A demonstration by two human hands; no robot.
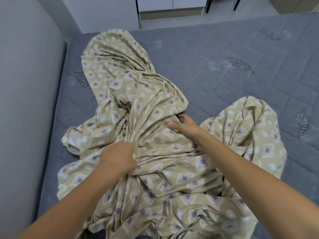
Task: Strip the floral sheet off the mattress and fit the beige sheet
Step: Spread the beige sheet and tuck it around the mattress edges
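A beige sheet with a diamond and flower print [146,104] lies crumpled in a long heap on the bare grey quilted mattress [241,54]. It runs from the far left part of the bed down to the near edge. My left hand [119,157] grips a bunched fold near the middle of the heap. My right hand [185,125] reaches further in, its fingers spread over the fabric at a dark fold, thumb pointing left. No other sheet is in view.
A grey wall [25,83] runs along the mattress's left side. Beyond the far edge are a grey floor [172,23], white cabinet fronts [172,2] and dark furniture legs [208,4]. The right half of the mattress is uncovered.
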